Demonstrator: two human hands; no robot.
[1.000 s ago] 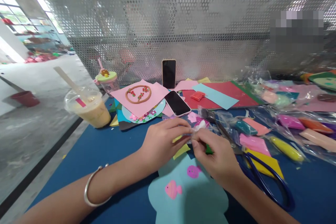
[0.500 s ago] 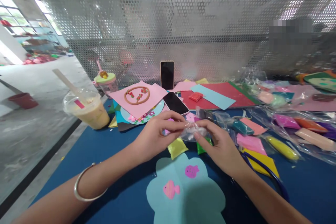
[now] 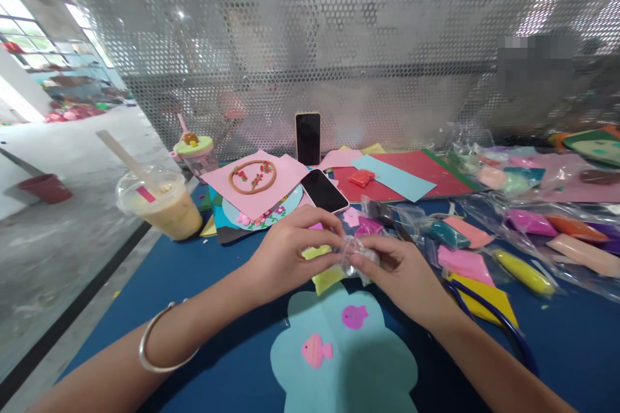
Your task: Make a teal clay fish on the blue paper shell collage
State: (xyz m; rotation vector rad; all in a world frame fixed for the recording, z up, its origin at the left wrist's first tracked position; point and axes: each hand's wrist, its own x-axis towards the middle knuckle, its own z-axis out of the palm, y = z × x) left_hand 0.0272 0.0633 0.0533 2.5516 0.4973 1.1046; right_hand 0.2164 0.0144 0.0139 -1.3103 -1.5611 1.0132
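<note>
Between the fingertips of both hands is a clear crinkled plastic bag (image 3: 357, 259) with something whitish in it. My left hand (image 3: 295, 251) pinches its left side, and my right hand (image 3: 404, 274) grips its right side. Just below lies a scalloped light blue paper (image 3: 310, 319) with a pink striped fish (image 3: 316, 350) and a purple fish (image 3: 354, 317) on it. A yellow clay packet (image 3: 327, 277) sits at the paper's top edge, partly behind my left fingers.
Two drink cups (image 3: 172, 206) stand at the left. Behind are a lying phone (image 3: 323, 191), an upright phone (image 3: 309, 139), pink paper (image 3: 242, 203) and a red sheet (image 3: 402, 168). Clay packets (image 3: 523, 272) and plastic bags spread over the right side.
Both hands have shifted slightly downward with the bag, which looks more bunched together. The green packet seen beside my right fingers is now hidden.
</note>
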